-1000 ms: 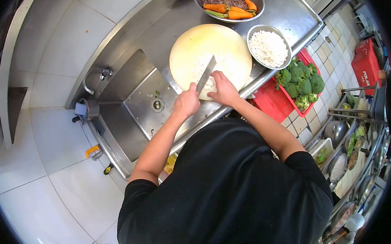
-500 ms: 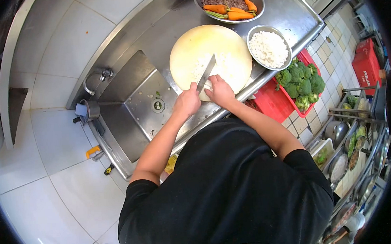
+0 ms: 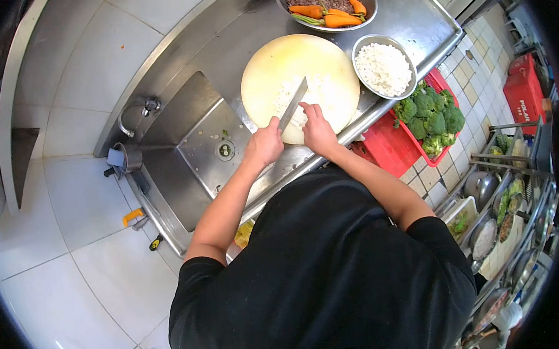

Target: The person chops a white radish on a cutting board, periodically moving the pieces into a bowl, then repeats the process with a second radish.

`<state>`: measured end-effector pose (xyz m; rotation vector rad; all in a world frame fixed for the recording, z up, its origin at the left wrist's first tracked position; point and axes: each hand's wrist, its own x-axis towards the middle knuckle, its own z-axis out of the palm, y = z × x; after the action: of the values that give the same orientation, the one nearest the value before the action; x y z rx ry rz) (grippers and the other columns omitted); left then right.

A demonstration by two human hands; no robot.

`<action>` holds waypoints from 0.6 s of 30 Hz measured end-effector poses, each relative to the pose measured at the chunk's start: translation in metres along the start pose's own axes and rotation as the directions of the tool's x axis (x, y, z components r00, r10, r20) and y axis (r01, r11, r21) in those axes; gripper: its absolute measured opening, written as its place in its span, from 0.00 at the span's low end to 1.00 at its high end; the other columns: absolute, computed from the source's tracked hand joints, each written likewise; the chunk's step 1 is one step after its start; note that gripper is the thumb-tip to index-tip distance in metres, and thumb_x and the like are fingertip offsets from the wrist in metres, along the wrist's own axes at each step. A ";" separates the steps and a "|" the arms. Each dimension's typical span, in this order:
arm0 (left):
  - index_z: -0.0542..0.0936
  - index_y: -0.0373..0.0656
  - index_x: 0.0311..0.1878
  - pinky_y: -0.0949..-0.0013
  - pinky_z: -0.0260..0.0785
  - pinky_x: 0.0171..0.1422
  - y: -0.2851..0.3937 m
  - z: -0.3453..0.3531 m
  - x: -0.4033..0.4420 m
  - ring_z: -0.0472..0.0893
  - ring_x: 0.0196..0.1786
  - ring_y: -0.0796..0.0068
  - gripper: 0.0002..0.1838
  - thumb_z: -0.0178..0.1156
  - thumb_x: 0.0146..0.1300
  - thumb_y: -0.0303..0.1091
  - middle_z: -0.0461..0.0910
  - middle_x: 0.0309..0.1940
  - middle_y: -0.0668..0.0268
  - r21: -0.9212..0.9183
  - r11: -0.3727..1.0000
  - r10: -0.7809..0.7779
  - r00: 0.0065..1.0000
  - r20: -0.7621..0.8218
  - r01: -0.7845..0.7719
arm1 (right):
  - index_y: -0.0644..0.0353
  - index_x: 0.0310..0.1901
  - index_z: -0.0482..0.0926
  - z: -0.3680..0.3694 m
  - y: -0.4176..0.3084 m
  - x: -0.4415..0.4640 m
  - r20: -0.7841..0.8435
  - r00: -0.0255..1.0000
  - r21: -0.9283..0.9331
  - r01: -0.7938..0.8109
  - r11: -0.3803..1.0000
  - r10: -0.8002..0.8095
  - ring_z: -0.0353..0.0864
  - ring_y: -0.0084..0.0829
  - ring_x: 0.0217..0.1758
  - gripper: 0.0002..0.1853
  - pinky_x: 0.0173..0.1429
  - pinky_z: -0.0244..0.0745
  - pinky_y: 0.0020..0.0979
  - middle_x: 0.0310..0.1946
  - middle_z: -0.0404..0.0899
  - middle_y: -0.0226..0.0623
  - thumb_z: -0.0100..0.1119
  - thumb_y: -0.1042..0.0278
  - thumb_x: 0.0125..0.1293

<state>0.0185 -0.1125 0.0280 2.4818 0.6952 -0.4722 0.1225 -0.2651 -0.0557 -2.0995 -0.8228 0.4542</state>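
My left hand [image 3: 265, 145] is closed round the handle of a knife [image 3: 294, 103], whose blade points up and away over the round cutting board [image 3: 267, 61]. Beside the blade, my right hand [image 3: 319, 132] is over the near part of the board, its fingers stretched forward and its thumb hidden. Small white chopped pieces [image 3: 318, 88] lie around the blade. A metal bowl of white pieces [image 3: 383, 70] stands just right of the board.
Behind the board, a bowl holds carrots [image 3: 342, 21] and brownish-red pieces. The sink [image 3: 196, 160] with its faucet [image 3: 125, 127] lies left. Broccoli [image 3: 435, 124] fills a red basket at right. Shelves with trays [image 3: 462, 218] stand lower right.
My right hand's fingers have stretched forward from a more curled pose. My left hand and the knife have shifted slightly left.
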 end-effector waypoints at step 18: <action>0.69 0.38 0.57 0.36 0.75 0.55 0.014 0.015 -0.011 0.85 0.47 0.32 0.14 0.50 0.75 0.35 0.85 0.40 0.34 -0.053 0.998 -0.025 0.998 -0.056 0.022 | 0.62 0.51 0.79 -0.015 0.001 0.007 0.032 0.984 -0.068 0.176 0.982 -0.175 0.80 0.53 0.56 0.15 0.62 0.78 0.47 0.49 0.79 0.49 0.64 0.75 0.62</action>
<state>0.0149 -0.1349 0.0261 2.4486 0.7505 -0.3888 0.1369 -0.2692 -0.0481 -2.0660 -1.0429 0.3633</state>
